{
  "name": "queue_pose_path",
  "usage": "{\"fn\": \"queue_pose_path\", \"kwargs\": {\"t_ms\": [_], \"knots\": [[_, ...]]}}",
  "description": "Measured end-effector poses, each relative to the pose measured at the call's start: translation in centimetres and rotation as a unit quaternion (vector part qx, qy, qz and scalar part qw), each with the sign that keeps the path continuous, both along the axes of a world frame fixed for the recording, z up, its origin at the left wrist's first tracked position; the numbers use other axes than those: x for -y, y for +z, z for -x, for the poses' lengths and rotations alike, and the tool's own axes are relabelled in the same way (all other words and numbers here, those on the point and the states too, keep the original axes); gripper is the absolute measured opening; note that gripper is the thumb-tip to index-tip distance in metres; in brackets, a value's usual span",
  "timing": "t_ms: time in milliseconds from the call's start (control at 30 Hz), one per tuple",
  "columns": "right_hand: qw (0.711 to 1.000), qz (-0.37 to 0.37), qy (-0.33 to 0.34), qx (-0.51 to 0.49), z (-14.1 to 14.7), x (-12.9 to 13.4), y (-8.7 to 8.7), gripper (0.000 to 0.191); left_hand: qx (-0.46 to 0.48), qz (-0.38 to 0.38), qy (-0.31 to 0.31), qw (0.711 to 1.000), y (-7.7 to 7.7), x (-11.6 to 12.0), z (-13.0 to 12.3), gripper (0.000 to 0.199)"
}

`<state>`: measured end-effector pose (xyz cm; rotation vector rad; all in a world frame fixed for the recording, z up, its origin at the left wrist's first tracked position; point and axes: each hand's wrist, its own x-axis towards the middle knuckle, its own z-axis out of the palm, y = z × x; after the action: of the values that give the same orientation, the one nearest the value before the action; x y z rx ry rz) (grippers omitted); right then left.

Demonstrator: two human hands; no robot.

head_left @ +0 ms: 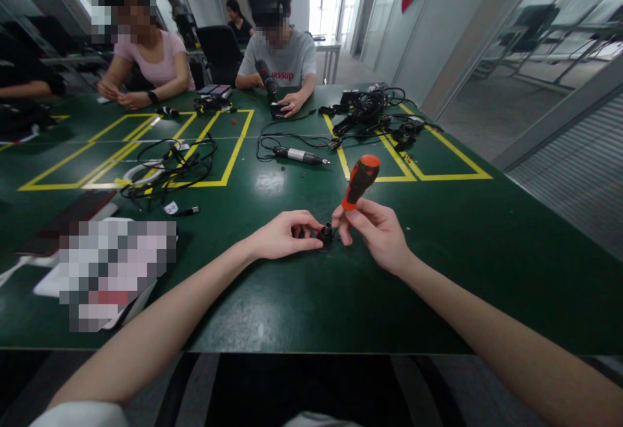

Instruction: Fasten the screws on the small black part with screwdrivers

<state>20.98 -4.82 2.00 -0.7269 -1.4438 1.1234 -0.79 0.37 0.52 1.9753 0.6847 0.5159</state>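
Between the fingertips of my left hand (287, 235) is a small dark cylindrical part (326, 233), held at the tabletop; its exact kind is too small to make out. My right hand (382, 232) grips a screwdriver (361, 180) with an orange and black handle, fingers closed low on the handle. The handle leans up and to the right. Its tip comes down close beside the dark part, but the fingers hide whether the two touch.
An electric screwdriver (299, 156) lies beyond my hands. Tangled black cables (365, 112) are heaped at the far right, other cables (170, 167) at the left. Yellow tape marks the green table (438, 252). Across it, a co-worker (282, 57) holds a power tool; another person (150, 63) sits left.
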Motion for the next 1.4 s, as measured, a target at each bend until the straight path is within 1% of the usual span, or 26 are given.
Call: {"fn": "queue_pose_path", "kwargs": {"t_ms": [133,333,467,567,867,1000,1100,1267,1400], "knots": [[1.0,-0.005,0.0,-0.018,0.09,0.06,-0.13,0.034,-0.008,-0.006,0.002,1.0,0.05,0.0,-0.01,0.027],[0.999,-0.005,-0.03,0.014,0.11,0.01,0.07,0.036,-0.007,-0.006,0.006,1.0,-0.11,-0.02,-0.01,0.03],[1.0,-0.006,-0.014,0.015,0.05,-0.01,0.09,0.038,-0.006,-0.003,0.002,1.0,-0.1,-0.03,0.06,0.031],[1.0,-0.004,-0.003,0.007,0.04,0.09,0.03,0.035,-0.011,0.003,0.0,1.0,0.03,0.0,0.07,0.031],[0.999,0.0,-0.036,0.025,0.15,0.19,0.39,0.038,-0.011,0.004,0.01,1.0,0.11,0.06,-0.03,0.032],[0.999,0.007,-0.022,0.028,-0.01,0.04,0.19,0.04,-0.005,0.012,0.008,1.0,0.08,0.06,-0.05,0.031],[1.0,0.009,-0.009,0.012,-0.07,0.09,-0.03,0.036,-0.004,0.007,0.002,1.0,0.19,0.09,-0.1,0.028],[1.0,0.012,-0.02,0.01,0.05,0.18,-0.04,0.034,0.007,0.02,0.009,1.0,0.35,0.24,-0.28,0.026],[0.999,-0.003,-0.028,0.016,0.06,0.03,0.01,0.035,0.02,0.036,0.014,0.999,0.29,0.38,-0.36,0.03]]}}
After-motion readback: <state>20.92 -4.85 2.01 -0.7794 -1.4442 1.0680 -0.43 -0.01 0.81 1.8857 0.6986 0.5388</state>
